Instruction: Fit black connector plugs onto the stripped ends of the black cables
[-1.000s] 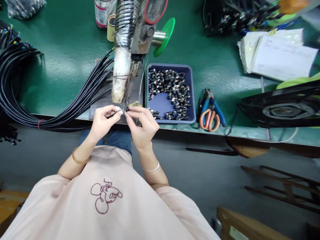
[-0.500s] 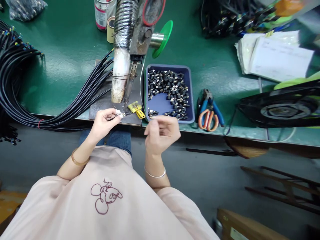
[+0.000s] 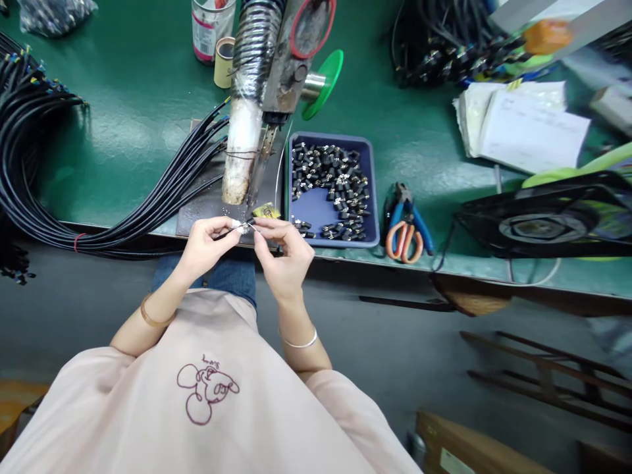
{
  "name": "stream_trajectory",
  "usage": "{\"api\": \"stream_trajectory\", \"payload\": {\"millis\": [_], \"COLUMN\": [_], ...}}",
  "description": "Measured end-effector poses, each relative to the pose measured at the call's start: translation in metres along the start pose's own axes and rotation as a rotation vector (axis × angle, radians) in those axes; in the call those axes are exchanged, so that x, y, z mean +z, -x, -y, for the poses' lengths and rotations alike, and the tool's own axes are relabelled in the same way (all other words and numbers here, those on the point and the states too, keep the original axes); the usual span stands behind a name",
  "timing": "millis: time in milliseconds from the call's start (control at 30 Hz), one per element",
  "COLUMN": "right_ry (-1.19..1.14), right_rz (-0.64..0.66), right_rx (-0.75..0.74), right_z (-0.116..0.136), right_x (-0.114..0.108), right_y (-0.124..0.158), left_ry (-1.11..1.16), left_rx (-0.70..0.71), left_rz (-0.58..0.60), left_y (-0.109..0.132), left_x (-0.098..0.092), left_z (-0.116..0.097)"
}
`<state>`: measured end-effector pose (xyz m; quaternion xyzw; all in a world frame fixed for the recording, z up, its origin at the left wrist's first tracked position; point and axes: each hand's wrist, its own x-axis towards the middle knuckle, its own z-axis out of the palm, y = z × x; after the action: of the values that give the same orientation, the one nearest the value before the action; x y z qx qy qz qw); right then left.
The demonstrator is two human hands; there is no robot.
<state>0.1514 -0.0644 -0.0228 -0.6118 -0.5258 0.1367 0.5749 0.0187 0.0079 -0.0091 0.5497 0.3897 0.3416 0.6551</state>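
Observation:
My left hand [image 3: 205, 245] pinches the end of a thin black cable [image 3: 223, 232] at the front edge of a dark metal plate [image 3: 197, 209]. My right hand [image 3: 284, 253] is closed, its fingertips meeting the cable tip and pinching something too small to name. Both hands sit just below the tip of a soldering iron [image 3: 257, 172] hanging from a wrapped fixture [image 3: 244, 131]. A small yellow clip [image 3: 265, 210] lies right behind my fingers. The blue tray [image 3: 372, 197] of small black connectors [image 3: 330, 178] stands just right of my right hand.
A bundle of black cables [image 3: 108, 217] sweeps in from the left across the green bench [image 3: 123, 79]. Blue pliers and orange scissors [image 3: 405, 227] lie right of the tray. Papers [image 3: 523, 128], a black fan [image 3: 543, 224], a green spool [image 3: 323, 76] and a can [image 3: 210, 26] stand further back.
My right hand, which had pulled away toward the tray's front corner half a second ago, has come back left to meet the cable tip. My left hand has kept its grip in place.

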Motion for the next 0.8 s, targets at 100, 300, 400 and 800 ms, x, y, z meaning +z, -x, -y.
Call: {"api": "stream_trajectory", "payload": {"millis": [100,300,400,800], "right_ry": [-0.011,0.027,0.058,0.057], "right_rz": [0.0,-0.017,-0.02,0.054], "right_rx": [-0.023,-0.09,-0.103,-0.132], "right_z": [-0.0012,0.0023,0.0044,0.0029], "right_x": [0.0021,0.0023,0.002,-0.0066], "right_y": [-0.0024,-0.008,-0.0095,-0.0082], "left_ry": [-0.008,-0.043,-0.057,-0.114], "left_rx": [0.015,0.044,0.055,0.022], "left_rz": [-0.011,-0.021,-0.018,0.018], "left_y": [-0.0026,-0.0045,-0.0051,-0.0014], "left_x": [0.0004,0.0004,0.0005,0.0006], "left_z": [-0.0014,-0.0031,-0.0034,-0.0014]}}
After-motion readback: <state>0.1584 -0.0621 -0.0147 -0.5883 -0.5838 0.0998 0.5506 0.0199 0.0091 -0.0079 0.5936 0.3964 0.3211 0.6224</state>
